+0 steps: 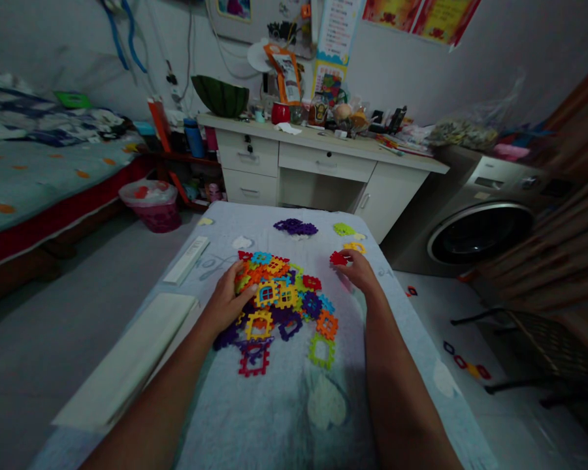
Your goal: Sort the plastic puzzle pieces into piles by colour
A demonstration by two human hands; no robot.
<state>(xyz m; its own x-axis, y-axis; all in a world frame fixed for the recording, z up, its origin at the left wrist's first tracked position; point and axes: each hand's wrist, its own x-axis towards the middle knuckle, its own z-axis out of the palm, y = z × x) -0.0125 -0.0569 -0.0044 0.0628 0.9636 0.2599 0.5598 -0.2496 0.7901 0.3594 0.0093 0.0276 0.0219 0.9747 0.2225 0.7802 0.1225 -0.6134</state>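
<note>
My left hand (228,300) rests against the left side of a heap of plastic interlocking blocks (287,295), thumb and fingers apart. The notched square pieces are red, orange, yellow, green, blue and purple, and several have window-like openings. To the right of the heap, my right hand (357,269) pinches a red interlocking block (339,258) just above the cloth. Purple blocks (295,226) lie grouped at the far side of the table, with green blocks (343,229) to their right. Yellow blocks (355,247) sit just beyond my right hand, partly hidden by it.
A light patterned cloth (279,424) covers the table. Along its left edge lie a white folded item (132,352) and a narrow white box (187,260). A cluttered white desk (249,156) stands behind; a washing machine (470,209) is at right. Linked pieces (460,361) lie on the floor.
</note>
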